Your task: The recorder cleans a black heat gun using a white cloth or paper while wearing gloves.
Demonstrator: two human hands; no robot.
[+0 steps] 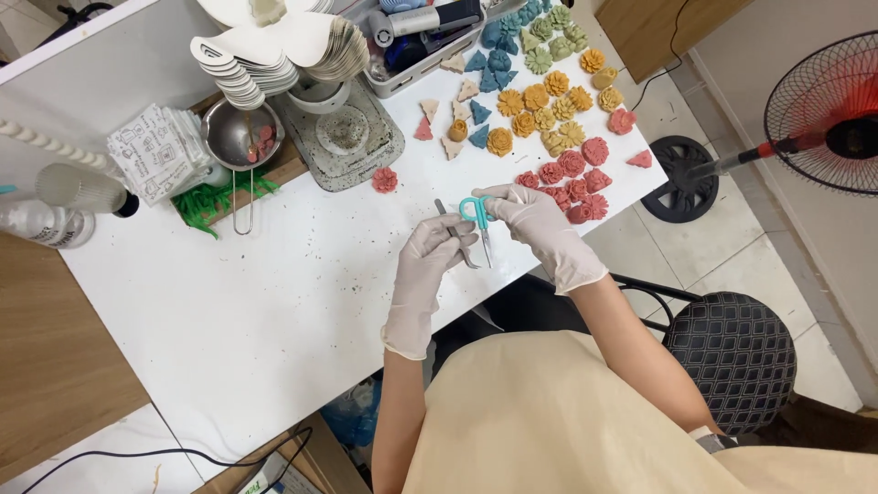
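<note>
Scissors (477, 220), small w/ teal handles, sit in the right hand (530, 222), gloved white, fingers thru the loops and closed round them, blades pointing down toward 6 o'clock. Left hand (430, 261), also gloved, is at 7 o'clock of the right, just beside it, fingers pinched on thin metal tweezers (455, 236) that angle up toward 11 o'clock; tweezer tips and scissor blades are close together, can't tell if touching. Both hands hover over the near edge of the white table (229, 311), approx mid-frame. At 1 o'clock from the hands: spread of small clay flowers, red ones (574, 178) nearest, yellow ones (540, 114) beyond, blue-green ones (521, 37) farthest; the right hand lies just beside the red group. One lone red flower (385, 179) sits at 11 o'clock of the hands, apart from the rest. Further at 11 o'clock: grey stone-like tray (343, 137), small metal strainer (242, 137) w/ long handle, stack of white paper cutouts (274, 50). White bin (425, 37) of tools at 12 o'clock. Fan (823, 110) at 3 o'clock, off the table; black chair (732, 357) at 4 o'clock.
</note>
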